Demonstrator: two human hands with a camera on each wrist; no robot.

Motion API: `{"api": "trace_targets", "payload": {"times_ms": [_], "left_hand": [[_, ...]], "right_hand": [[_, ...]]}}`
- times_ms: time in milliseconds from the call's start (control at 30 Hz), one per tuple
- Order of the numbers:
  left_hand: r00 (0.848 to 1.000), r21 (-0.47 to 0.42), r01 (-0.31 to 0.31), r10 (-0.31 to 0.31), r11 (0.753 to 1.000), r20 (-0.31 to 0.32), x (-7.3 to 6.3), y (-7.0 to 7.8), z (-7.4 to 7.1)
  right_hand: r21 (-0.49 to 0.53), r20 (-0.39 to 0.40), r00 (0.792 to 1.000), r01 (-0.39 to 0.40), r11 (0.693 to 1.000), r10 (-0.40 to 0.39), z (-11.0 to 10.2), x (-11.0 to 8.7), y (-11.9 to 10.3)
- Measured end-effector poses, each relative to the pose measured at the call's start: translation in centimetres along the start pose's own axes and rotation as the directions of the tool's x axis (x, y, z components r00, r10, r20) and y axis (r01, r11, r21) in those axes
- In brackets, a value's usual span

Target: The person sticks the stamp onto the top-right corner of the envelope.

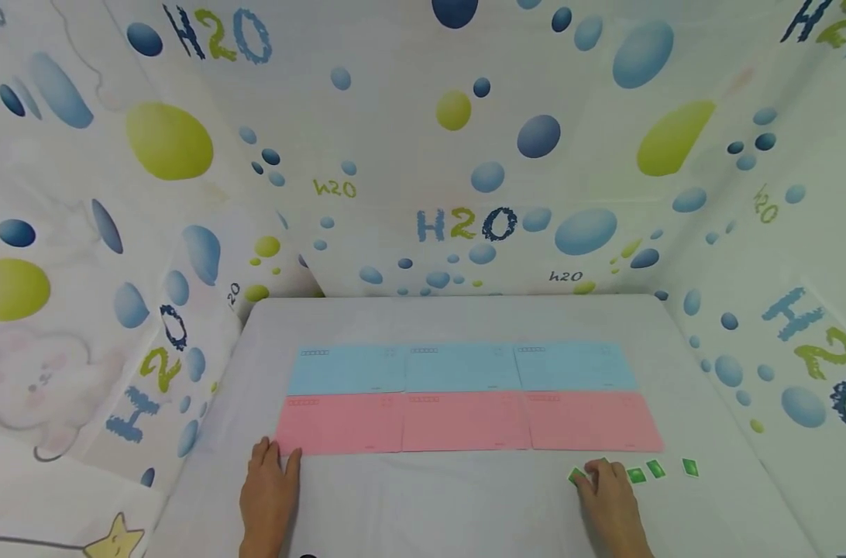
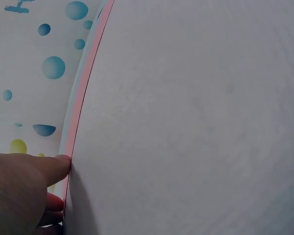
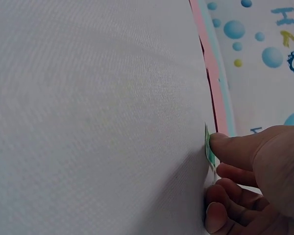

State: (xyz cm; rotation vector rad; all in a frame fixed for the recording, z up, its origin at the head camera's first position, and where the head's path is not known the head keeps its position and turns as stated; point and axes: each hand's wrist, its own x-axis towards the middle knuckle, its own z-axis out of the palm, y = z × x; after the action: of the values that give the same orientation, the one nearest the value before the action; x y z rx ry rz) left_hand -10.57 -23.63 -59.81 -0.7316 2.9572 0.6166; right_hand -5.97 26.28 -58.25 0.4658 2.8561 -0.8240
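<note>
Near the table's front right, my right hand (image 1: 610,500) pinches a small green card (image 1: 576,476) with a pale border. In the right wrist view the thumb lies against this card (image 3: 209,149), and the other fingers are curled below it. My left hand (image 1: 268,490) rests at the lower left corner of the left pink sheet (image 1: 342,424), its thumb and fingers touching the sheet's edge. The left wrist view shows the thumb at the edge of a pink sheet (image 2: 85,83). No object shows in the left hand.
Several more green cards (image 1: 656,469) lie right of my right hand. Three blue sheets (image 1: 459,369) form a row behind three pink sheets (image 1: 465,422) on the white-covered table (image 1: 430,504). Patterned cloth walls (image 1: 395,139) surround the table at the back and sides.
</note>
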Motion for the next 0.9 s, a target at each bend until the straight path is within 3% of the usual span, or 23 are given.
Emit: {"api": "trace_targets", "payload": {"times_ms": [900], "left_hand": [[0.999,-0.167,-0.015,0.008,0.986,-0.042,0.00,-0.88,0.31]], "right_hand": [[-0.003,0.037,0.999,-0.021,1.000,0.021,0.09,0.28,-0.15]]}}
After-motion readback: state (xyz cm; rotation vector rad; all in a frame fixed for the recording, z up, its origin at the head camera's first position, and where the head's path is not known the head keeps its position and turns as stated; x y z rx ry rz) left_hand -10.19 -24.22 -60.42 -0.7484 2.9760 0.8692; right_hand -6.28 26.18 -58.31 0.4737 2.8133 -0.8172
